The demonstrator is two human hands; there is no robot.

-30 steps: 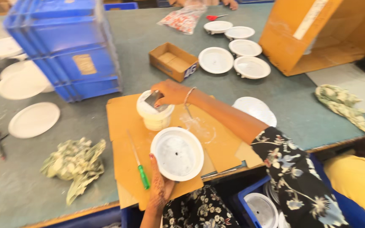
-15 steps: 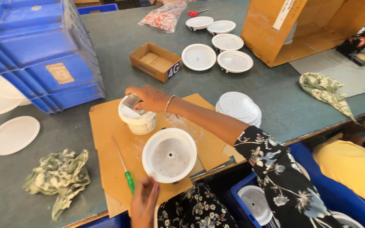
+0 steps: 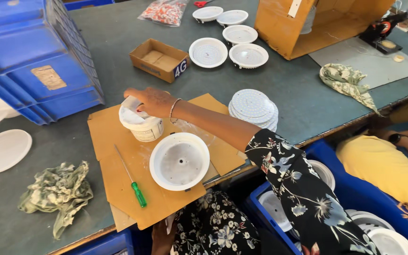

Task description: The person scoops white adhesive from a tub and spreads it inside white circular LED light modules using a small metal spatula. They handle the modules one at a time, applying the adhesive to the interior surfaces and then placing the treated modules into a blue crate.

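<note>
head view, right hand [image 3: 153, 101] on white tub [image 3: 141, 123]

The right hand [image 3: 153, 101] rests on top of a small white tub [image 3: 141, 123] standing on a cardboard sheet [image 3: 119, 179] on the table [image 3: 284, 85]. Just near of the tub lies a round white lamp housing [image 3: 179, 161], with a green-handled screwdriver [image 3: 132, 178] to its left. The left hand [image 3: 162, 236] shows only partly below the table's near edge. A stack of round LED boards [image 3: 252, 107] sits to the right.
</note>
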